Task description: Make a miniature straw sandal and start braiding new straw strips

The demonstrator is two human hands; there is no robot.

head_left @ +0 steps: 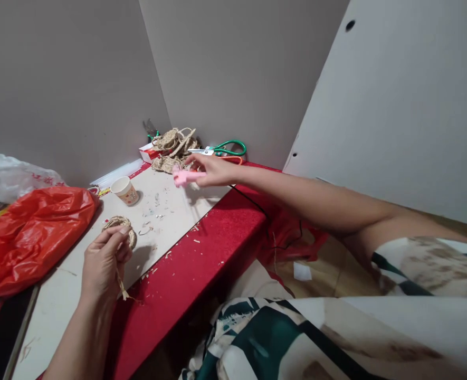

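My left hand (104, 258) is closed in a pinch on a small coil of braided straw (132, 238), held over the near part of the white board. A loose straw end (122, 287) hangs below the fingers. Farther off, my right hand (213, 170) grips a pink glue gun (188, 177) above the far end of the board. Its far end is slightly blurred, and the fingers hide part of its body. Just behind that hand lie green-handled scissors (231, 148) and a heap of braided straw (172, 142).
A paper cup (124, 190) stands on the white board (165, 216), near clear scraps. Clear sticks (116, 174) lie along the back. An orange plastic bag (39, 227) bulges at left. A black cord (253, 200) crosses the red table edge (217, 237). Grey walls enclose the far side.
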